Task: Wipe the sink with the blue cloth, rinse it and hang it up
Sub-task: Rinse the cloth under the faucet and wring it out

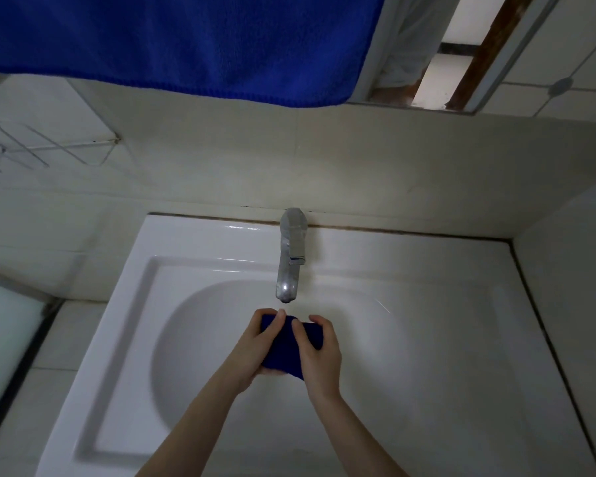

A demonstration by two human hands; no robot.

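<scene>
Both hands hold the blue cloth (284, 346) bunched into a wad over the bowl of the sink (427, 339). The left hand (255, 349) wraps its left side, thumb laid across the top. The right hand (319, 356) clamps its right side, fingers curled over the far edge. The wad sits between the two palms, gripped tight from both sides, which reads as wringing or rinsing, so drips fall into the bowl. Just beyond the fingertips hangs the spout of the tap (287, 270); whether water runs from it I cannot tell, the view being soft there. Well above the hands a larger blue towel (186, 46) hangs, likely marking where the cloth goes next.
</scene>
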